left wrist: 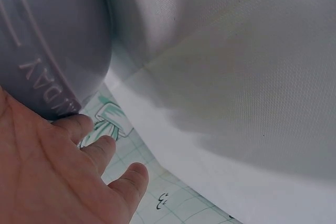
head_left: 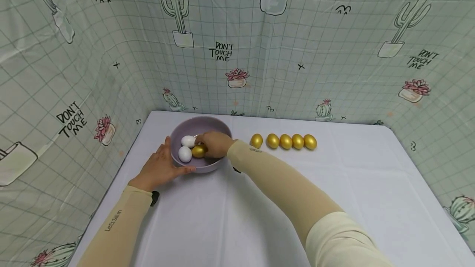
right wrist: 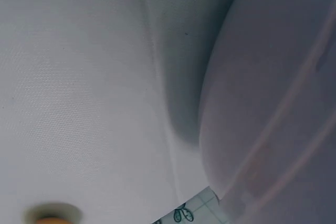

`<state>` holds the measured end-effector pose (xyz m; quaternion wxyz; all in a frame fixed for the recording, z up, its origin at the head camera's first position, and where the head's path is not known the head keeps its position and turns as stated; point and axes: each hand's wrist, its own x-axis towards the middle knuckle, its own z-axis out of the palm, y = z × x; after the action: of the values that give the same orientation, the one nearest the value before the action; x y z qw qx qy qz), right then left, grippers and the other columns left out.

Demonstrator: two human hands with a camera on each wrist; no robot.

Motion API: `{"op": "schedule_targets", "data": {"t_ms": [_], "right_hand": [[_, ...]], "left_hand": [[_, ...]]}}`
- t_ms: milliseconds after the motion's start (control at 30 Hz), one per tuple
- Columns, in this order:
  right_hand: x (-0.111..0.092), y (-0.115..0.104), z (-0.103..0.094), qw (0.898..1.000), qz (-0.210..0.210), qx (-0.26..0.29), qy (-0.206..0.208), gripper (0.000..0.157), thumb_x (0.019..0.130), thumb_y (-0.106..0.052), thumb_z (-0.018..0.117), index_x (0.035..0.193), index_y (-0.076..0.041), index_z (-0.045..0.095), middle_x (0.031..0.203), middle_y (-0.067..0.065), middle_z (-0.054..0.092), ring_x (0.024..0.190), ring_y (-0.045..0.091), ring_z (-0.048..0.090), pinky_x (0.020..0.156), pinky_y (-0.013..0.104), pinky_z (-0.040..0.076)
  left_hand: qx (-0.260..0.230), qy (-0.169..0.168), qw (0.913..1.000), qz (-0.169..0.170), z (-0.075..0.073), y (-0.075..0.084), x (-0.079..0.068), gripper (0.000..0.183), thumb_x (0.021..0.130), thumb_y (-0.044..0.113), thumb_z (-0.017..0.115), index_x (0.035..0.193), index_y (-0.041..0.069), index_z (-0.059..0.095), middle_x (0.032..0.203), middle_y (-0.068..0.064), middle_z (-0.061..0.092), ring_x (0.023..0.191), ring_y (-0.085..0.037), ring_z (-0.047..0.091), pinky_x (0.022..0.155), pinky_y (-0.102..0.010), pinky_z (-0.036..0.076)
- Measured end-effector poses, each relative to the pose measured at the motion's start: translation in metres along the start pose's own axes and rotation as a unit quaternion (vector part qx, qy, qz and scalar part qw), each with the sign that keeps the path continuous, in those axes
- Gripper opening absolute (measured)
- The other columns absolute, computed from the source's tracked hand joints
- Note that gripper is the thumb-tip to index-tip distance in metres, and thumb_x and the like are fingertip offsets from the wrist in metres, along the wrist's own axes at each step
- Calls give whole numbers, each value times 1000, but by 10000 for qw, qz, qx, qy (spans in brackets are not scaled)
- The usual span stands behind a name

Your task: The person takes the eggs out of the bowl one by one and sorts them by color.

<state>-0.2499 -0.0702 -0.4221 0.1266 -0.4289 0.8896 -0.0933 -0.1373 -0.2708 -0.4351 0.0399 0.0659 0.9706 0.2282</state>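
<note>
A mauve bowl stands at the left of the white table, with two white eggs and a golden egg visible inside. My right hand reaches in over the bowl's right rim, its fingers and thumb around the golden egg. Part of the bowl's inside is hidden under that hand. Along the bowl's left and front outer side, my left hand rests with spread fingers, the thumb along the near rim. In the left wrist view, its fingers extend past the lettered bowl wall.
To the right of the bowl, several golden eggs lie in a row on the white tabletop, the leftmost slightly apart. A cactus-patterned cloth surrounds the table's back and sides.
</note>
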Motion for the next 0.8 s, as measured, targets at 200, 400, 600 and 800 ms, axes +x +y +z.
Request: {"op": "schedule_targets", "data": {"t_ms": [200,400,600,800], "right_hand": [[-1,0,1,9999,37,-95,11,45,90,-17,75,133,-14,63,122,-4,65,108,10,58,100,25,42],[0,0,4,9997,2,-235,63,45,89,-18,75,132,-16,63,121,-4,65,107,10,57,99,26,42],[1,1,6,9996,-141,-237,108,43,91,-24,75,132,-15,64,120,-4,65,104,10,57,98,24,43],[0,0,5,9992,-366,-142,37,40,96,-27,70,133,-15,64,118,-2,67,98,9,57,92,23,43]], "left_hand": [[34,-41,10000,-14,0,-1,1,138,77,80,62,154,-11,-7,155,-39,14,141,-56,16,110,-68,18],[89,-35,10000,-25,1,-1,1,137,77,79,63,153,-12,-6,154,-40,15,141,-56,17,110,-68,18],[103,-53,9999,-19,-1,1,0,136,78,77,64,153,-12,-6,154,-41,15,141,-57,17,110,-68,19],[80,16,10000,49,-1,0,0,135,78,76,65,153,-13,-5,153,-41,18,140,-57,20,109,-69,20]]}}
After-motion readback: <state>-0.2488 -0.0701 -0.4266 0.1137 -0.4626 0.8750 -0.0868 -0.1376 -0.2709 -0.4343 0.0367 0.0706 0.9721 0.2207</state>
